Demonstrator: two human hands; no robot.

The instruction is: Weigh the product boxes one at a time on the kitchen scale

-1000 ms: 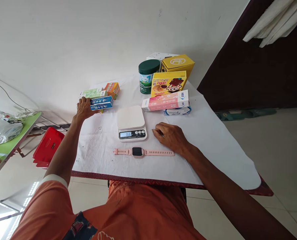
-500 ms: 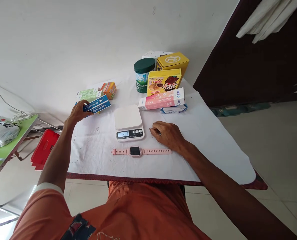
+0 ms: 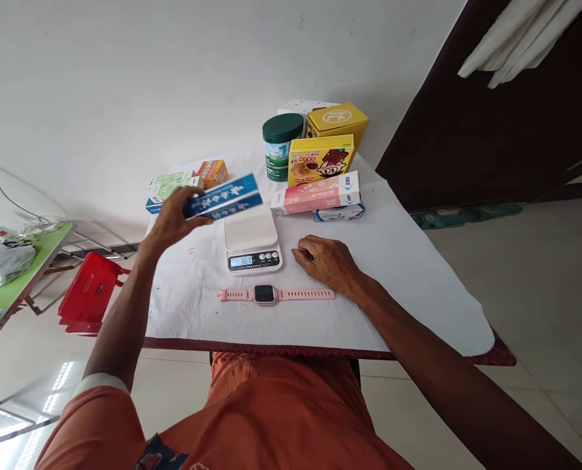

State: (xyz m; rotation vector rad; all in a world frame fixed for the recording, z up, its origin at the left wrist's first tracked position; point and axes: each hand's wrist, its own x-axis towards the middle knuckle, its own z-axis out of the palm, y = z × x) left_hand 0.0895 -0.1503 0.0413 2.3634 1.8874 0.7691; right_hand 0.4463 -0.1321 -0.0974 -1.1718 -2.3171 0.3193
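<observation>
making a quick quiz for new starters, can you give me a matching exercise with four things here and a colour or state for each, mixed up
1. watch
2. tub
3. scale
4. left hand

A. white, showing digits
B. holding a blue box
C. pink, lying stretched out
D. dark green, standing upright

Pairs: 1-C, 2-D, 3-A, 4-B

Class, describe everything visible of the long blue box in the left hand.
The long blue box looks like printed cardboard, with slightly blurred white lettering on two visible long faces that meet along a pale edge. It slants, its right end higher in the picture than its left. The left hand grips its left end. In this view it overlaps the white scale; whether they touch is unclear.
</observation>
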